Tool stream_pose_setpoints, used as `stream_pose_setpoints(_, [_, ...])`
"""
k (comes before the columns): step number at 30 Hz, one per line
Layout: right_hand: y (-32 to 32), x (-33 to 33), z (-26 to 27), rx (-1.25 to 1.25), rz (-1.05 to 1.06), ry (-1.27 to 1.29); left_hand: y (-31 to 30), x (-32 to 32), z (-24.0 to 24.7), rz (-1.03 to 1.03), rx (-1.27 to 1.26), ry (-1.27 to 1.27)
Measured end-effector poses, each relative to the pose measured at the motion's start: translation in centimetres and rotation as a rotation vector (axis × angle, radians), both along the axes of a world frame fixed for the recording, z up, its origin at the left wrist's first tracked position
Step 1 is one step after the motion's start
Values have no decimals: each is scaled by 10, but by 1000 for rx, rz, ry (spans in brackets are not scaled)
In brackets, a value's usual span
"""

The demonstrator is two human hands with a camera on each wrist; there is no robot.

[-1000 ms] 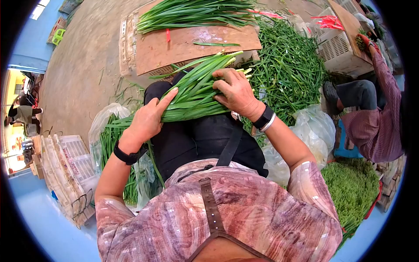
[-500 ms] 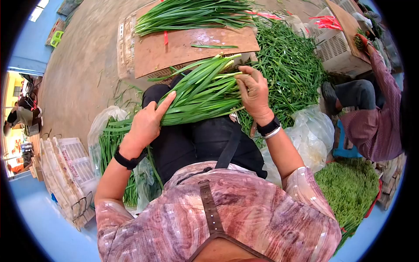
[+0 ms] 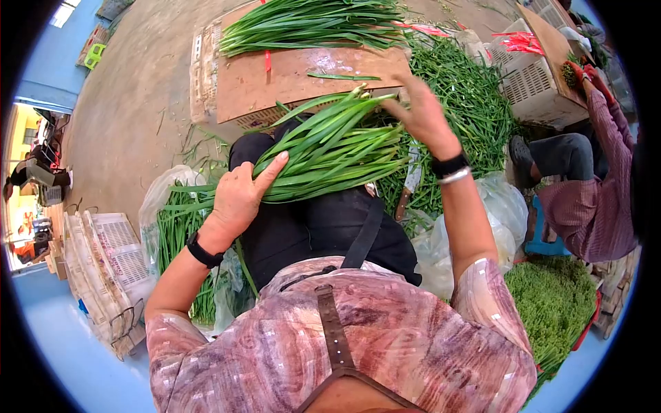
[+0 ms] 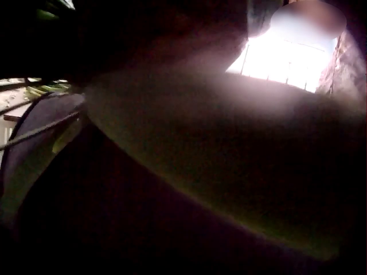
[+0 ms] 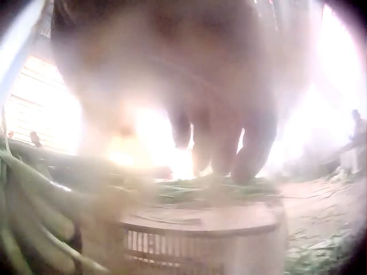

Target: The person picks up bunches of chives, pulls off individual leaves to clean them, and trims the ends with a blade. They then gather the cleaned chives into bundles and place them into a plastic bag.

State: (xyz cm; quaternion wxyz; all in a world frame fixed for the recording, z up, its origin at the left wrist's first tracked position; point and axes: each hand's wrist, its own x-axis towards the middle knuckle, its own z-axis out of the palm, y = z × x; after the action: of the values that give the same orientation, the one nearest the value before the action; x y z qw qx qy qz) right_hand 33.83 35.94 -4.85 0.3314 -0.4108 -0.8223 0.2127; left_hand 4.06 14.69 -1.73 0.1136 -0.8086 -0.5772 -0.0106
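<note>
A loose bunch of garlic chives lies across the person's lap, pale stem ends toward the right. The left hand grips its leafy end, thumb laid along the top. Just beyond the stem ends, the right hand is raised and blurred by motion, holding nothing visible. In the right wrist view the fingers of that hand hang apart. A knife with a brown handle rests on the greens to the right of the lap. The left wrist view is mostly dark, and the left fingers are hidden under the leaves.
In front, a wooden board on a crate bears a larger heap of chives, a single leaf and a red strip. Loose trimmings cover the floor at right. Plastic bags flank the lap. Another person sits at the far right.
The right hand has left the stem ends, moving right and away from the lap with fingers opened. The knife has come into fuller view. The left hand keeps its grip on the chives.
</note>
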Motion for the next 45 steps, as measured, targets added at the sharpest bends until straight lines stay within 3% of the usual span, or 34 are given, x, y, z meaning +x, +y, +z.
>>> stream_pose_setpoints(2, [-5,-23,8,-270,184,-306,-2,1,1,-1,48,-3])
stream_pose_setpoints(4, [-36,-14,19,104,256,-361,-4,-4,-2,9,136,-31])
stream_pose_setpoints(5, [-49,-6,23,220,267,-203,-6,-5,-1,54,127,-139])
stream_pose_setpoints(8, [-83,18,19,150,371,-56,-8,-5,-1,158,96,-383])
stream_pose_setpoints(11, [-87,34,12,-64,450,-98,-7,-4,3,36,73,-168])
stream_pose_setpoints(12, [-83,37,19,-262,451,-57,-7,-4,2,-5,77,-87])
stream_pose_setpoints(14, [-68,40,30,-255,380,-12,-8,-5,0,-15,130,-82])
stream_pose_setpoints(16, [-56,26,62,-299,83,-18,-10,-3,4,-27,154,-49])
stream_pose_setpoints(18, [-41,7,62,-67,118,-21,-11,-2,4,-24,154,-55])
stream_pose_setpoints(20, [-31,-15,38,-91,265,-56,-10,0,4,-28,161,-57])
stream_pose_setpoints(21, [-32,-24,37,-290,304,-200,-11,0,3,-27,167,-55])
stream_pose_setpoints(24, [-38,-30,14,-166,389,-245,-12,-1,2,-27,182,-58])
stream_pose_setpoints(28, [-42,-29,8,-265,183,245,-12,0,-8,22,219,-108])
stream_pose_setpoints(30, [-28,-26,-1,-640,109,551,-12,2,-7,31,154,-127])
stream_pose_setpoints(34, [5,16,-16,-1017,68,1012,-13,1,-7,30,116,-69])
stream_pose_setpoints(36, [7,44,-1,-919,-199,976,-13,2,-8,49,125,-85])
stream_pose_setpoints(37, [16,57,-5,-827,-314,667,-12,2,-10,62,133,-97])
stream_pose_setpoints(40, [-7,59,-12,378,-297,-305,-8,2,-12,78,125,-124])
stream_pose_setpoints(41, [-16,50,3,-279,-148,-89,-9,2,-12,86,112,-132])
stream_pose_setpoints(43, [-31,21,10,-244,92,39,-8,2,-12,79,110,-127])
stream_pose_setpoints(44, [-29,11,3,-27,182,-70,-7,2,-12,76,114,-125])
stream_pose_setpoints(45, [-29,1,2,-90,186,-152,-8,3,-11,73,127,-116])
